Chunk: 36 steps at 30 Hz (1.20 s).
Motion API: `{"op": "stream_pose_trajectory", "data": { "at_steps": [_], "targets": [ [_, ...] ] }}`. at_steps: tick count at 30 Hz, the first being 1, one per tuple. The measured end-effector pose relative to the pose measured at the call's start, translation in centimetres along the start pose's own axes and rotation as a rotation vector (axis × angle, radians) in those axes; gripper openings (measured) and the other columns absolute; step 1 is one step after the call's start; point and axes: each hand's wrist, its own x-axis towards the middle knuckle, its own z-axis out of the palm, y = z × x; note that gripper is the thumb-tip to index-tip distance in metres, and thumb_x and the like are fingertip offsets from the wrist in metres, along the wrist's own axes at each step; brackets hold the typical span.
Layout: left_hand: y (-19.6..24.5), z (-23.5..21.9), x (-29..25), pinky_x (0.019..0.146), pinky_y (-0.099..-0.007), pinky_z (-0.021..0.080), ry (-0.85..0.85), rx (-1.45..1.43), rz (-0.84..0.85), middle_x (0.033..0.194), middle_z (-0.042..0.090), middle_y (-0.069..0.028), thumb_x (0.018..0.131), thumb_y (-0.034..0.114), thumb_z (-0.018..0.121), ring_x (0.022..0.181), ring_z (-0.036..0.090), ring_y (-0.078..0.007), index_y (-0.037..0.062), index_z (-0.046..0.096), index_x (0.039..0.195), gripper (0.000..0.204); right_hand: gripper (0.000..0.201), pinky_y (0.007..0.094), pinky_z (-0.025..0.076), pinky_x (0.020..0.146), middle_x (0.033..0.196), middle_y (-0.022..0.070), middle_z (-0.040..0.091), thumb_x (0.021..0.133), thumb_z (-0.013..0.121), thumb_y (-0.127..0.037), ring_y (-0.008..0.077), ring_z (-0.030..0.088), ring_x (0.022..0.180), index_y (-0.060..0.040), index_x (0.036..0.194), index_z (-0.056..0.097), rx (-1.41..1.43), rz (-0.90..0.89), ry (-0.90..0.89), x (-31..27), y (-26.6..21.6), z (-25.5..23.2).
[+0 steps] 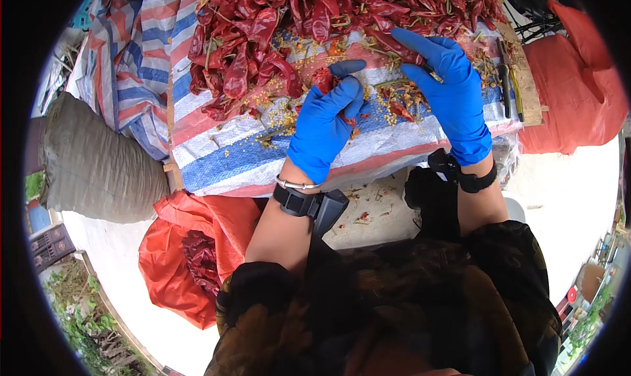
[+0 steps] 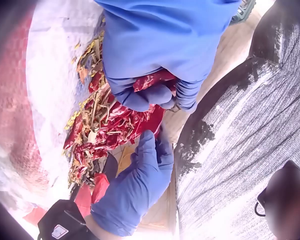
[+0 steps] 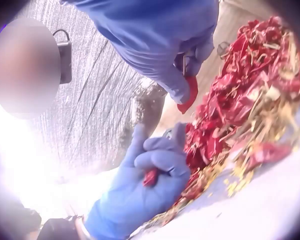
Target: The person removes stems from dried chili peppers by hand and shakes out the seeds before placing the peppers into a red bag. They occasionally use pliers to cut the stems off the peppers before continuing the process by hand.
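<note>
Both hands wear blue gloves above a low table spread with a striped red, white and blue woven sheet (image 1: 230, 169). My left hand (image 1: 325, 123) has its fingers curled round dried red chili pieces (image 3: 151, 177); a bit of red shows in its palm in the right wrist view. To its right, my right hand (image 1: 453, 93) pinches a dried red chili (image 3: 191, 95) between thumb and fingers, its tip sticking out. Just beyond both hands lies a large heap of dried red chilies (image 1: 263, 27). Loose yellow seeds (image 1: 276, 116) and stems are scattered on the sheet beneath.
A red sack (image 1: 167, 244) with dark red chilies inside stands open at the lower left. Left of the table leans a full grey sack (image 1: 98, 159). Another red sack (image 1: 572, 87) sits at the right, beside long dark and yellow-green tools (image 1: 506, 80) on the table's edge.
</note>
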Motion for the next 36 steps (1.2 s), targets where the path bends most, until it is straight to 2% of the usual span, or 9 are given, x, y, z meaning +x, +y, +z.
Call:
{"op": "stream_pose_trajectory", "data": {
  "at_steps": [1, 5, 7, 9, 16, 26, 30, 33, 36],
  "targets": [
    [-0.2, -0.1, -0.1, 0.066, -0.0274, 0.035, 0.019, 0.006, 0.005, 0.068, 0.037, 0.0037, 0.083, 0.024, 0.058, 0.059, 0.034, -0.0078, 0.0065, 0.050, 0.107, 0.031, 0.043, 0.0305, 0.045, 0.069, 0.087, 0.0097, 0.057, 0.070, 0.063, -0.004, 0.0229, 0.055, 0.076, -0.0146, 0.111, 0.058, -0.056, -0.160, -0.020, -0.1, -0.8, 0.5],
    [-0.4, -0.1, -0.2, 0.061, -0.0264, 0.040, 0.052, 0.003, 0.031, 0.066, 0.049, 0.0013, 0.084, 0.014, 0.055, 0.057, 0.043, -0.0080, 0.0076, 0.054, 0.097, 0.014, 0.047, 0.0319, 0.045, 0.072, 0.092, 0.0109, 0.055, 0.069, 0.061, -0.001, 0.0272, 0.054, 0.081, -0.0154, 0.114, 0.056, 0.033, -0.212, -0.209, -1.0, -2.2, 2.3],
    [0.0, 0.2, -0.2, 0.060, -0.0270, 0.041, 0.190, -0.059, 0.075, 0.068, 0.052, 0.0006, 0.083, 0.013, 0.056, 0.058, 0.044, -0.0083, 0.0083, 0.056, 0.096, 0.013, 0.049, 0.0318, 0.046, 0.073, 0.094, 0.0100, 0.056, 0.068, 0.063, -0.003, 0.0268, 0.055, 0.083, -0.0141, 0.115, 0.055, 0.018, -0.171, -0.280, -0.9, -2.8, 2.2],
    [0.0, -0.7, -0.1, 0.060, -0.0266, 0.042, 0.234, -0.042, 0.067, 0.069, 0.054, 0.0003, 0.083, 0.011, 0.057, 0.058, 0.045, -0.0090, 0.0082, 0.058, 0.092, 0.010, 0.052, 0.0313, 0.046, 0.075, 0.095, 0.0089, 0.056, 0.067, 0.068, -0.008, 0.0246, 0.055, 0.086, -0.0122, 0.116, 0.053, 0.300, -0.100, -0.104, -0.7, -3.0, 2.3],
    [-0.2, 0.0, -0.3, 0.054, -0.0239, 0.041, 0.298, -0.029, 0.100, 0.068, 0.054, 0.0012, 0.081, 0.013, 0.060, 0.054, 0.044, -0.0073, 0.0064, 0.060, 0.088, 0.010, 0.031, 0.0333, 0.046, 0.063, 0.081, 0.0079, 0.057, 0.066, 0.072, -0.027, 0.0245, 0.057, 0.074, -0.0082, 0.088, 0.061, 0.058, 0.077, -0.249, -1.9, -1.2, 2.4],
    [-0.5, 0.0, -0.6, 0.049, -0.0188, 0.038, 0.194, 0.363, 0.023, 0.075, 0.058, -0.0002, 0.081, 0.020, 0.061, 0.059, 0.050, -0.0075, 0.0055, 0.060, 0.090, 0.017, 0.025, 0.0347, 0.045, 0.058, 0.072, 0.0107, 0.056, 0.076, 0.063, -0.031, 0.0272, 0.058, 0.066, -0.0066, 0.079, 0.061, -0.038, -0.035, -0.450, -2.2, -1.8, 2.0],
    [-0.2, 0.3, -0.7, 0.050, -0.0201, 0.040, 0.141, 0.021, -0.137, 0.077, 0.059, -0.0011, 0.082, 0.020, 0.060, 0.063, 0.053, -0.0088, 0.0052, 0.060, 0.091, 0.017, 0.023, 0.0298, 0.044, 0.055, 0.062, 0.0085, 0.056, 0.079, 0.060, -0.025, 0.0196, 0.057, 0.057, -0.0027, 0.075, 0.061, 0.514, 0.157, -0.605, -2.0, -1.9, 2.0],
    [-0.1, 1.1, -1.0, 0.045, -0.0203, 0.030, 0.227, -0.110, -0.202, 0.067, 0.053, 0.0021, 0.087, 0.024, 0.053, 0.049, 0.040, -0.0045, 0.0052, 0.058, 0.095, 0.021, 0.021, 0.0256, 0.042, 0.053, 0.056, 0.0063, 0.055, 0.080, 0.059, -0.021, 0.0138, 0.055, 0.054, -0.0013, 0.074, 0.061, 0.850, 0.375, -0.660, -1.8, -1.7, 1.8],
    [-0.3, -0.7, -0.5, 0.046, -0.0209, 0.030, -0.059, -0.228, -0.178, 0.063, 0.048, 0.0042, 0.088, 0.025, 0.052, 0.045, 0.036, -0.0046, 0.0046, 0.056, 0.096, 0.023, 0.018, 0.0235, 0.040, 0.052, 0.055, 0.0058, 0.055, 0.081, 0.059, -0.018, 0.0118, 0.054, 0.053, -0.0017, 0.073, 0.062, 1.052, 0.461, -0.700, -1.8, -1.4, 1.5]
  ]
}}
